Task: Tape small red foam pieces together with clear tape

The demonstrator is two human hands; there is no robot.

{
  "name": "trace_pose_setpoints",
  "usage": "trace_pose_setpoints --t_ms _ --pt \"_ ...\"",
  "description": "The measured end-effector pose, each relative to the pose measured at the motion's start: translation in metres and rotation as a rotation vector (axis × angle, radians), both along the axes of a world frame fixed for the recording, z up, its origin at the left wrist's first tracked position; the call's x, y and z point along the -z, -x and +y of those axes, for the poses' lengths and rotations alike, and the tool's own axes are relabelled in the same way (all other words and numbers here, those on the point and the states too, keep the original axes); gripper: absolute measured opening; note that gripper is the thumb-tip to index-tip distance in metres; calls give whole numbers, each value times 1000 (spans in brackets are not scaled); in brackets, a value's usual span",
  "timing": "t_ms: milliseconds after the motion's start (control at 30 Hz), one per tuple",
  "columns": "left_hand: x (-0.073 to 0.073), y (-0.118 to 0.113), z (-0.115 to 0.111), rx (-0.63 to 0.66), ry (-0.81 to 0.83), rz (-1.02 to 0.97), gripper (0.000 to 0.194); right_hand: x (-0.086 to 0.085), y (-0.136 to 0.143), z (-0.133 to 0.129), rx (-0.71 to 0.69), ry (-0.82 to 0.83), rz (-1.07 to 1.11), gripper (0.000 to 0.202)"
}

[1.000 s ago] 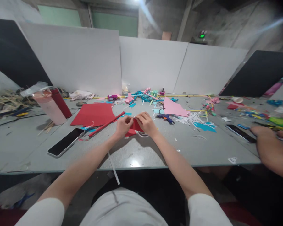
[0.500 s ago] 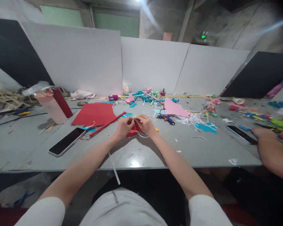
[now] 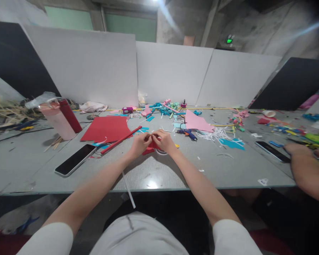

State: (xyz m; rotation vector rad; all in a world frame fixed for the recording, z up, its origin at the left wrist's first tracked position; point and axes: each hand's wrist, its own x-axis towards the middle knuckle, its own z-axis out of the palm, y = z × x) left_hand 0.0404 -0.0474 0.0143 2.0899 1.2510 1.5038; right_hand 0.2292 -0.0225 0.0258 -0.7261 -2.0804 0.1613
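Note:
Both my hands meet over the middle of the grey table (image 3: 175, 173). My left hand (image 3: 139, 143) and my right hand (image 3: 163, 141) pinch a small piece of red paper (image 3: 154, 144) between their fingertips, mostly hidden by the fingers. Another red scrap (image 3: 148, 151) lies on the table just below them. Left of my hands lie a rolled red paper stick (image 3: 120, 140) and a large red sheet (image 3: 106, 128).
A black phone (image 3: 75, 159) lies at the left, near a pink bottle (image 3: 57, 120). A glue gun (image 3: 186, 133), a pink sheet (image 3: 196, 122), white shreds and blue scraps lie behind my hands. Another person's arm (image 3: 307, 170) and a second phone (image 3: 272, 151) are at the right.
My hands have drawn closer together around the red paper, so less of it shows. The view shifted slightly; the other person's arm barely moved.

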Motion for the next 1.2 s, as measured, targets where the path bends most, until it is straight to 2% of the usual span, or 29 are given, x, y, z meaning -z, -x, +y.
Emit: trace_pose_setpoints --t_ms 300,533,833,1200 --pt "4 2 1 14 -25 64 22 -3 -5 0 -46 8 32 17" --pt "5 5 2 50 -29 104 14 0 -7 3 -26 -57 -37 18" --pt "9 6 4 -23 -98 270 17 4 -3 6 21 -172 -74 13" --pt "8 4 3 -36 -115 273 18 3 -5 4 -11 -98 -3 15"
